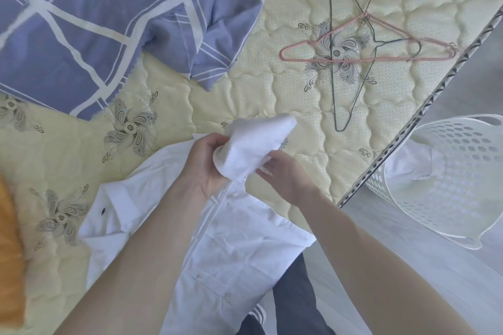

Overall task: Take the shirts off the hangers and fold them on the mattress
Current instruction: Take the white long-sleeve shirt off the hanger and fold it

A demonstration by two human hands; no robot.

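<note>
Spreading the bunch flat before any fold is probably what this step is calling for, since an end of the white shirt [236, 247] is sitting crumpled between the hands; pulling it apart sideways and keeping the button strip straight should be giving the cleanest fold. The left hand [209, 166] is curling fingers and thumb round the bunch from the left, and the right hand [283, 175] is pinching the same cloth from the right, the two nearly touching. The rest of the shirt is lying on the mattress [272, 90] directly below the hands, button strip up, running down toward the person. A pink hanger [313, 59] and a dark hanger [333, 90] are lying crossed and bare, well beyond the hands. A basket [449, 171] is standing off the mattress to the right.
</note>
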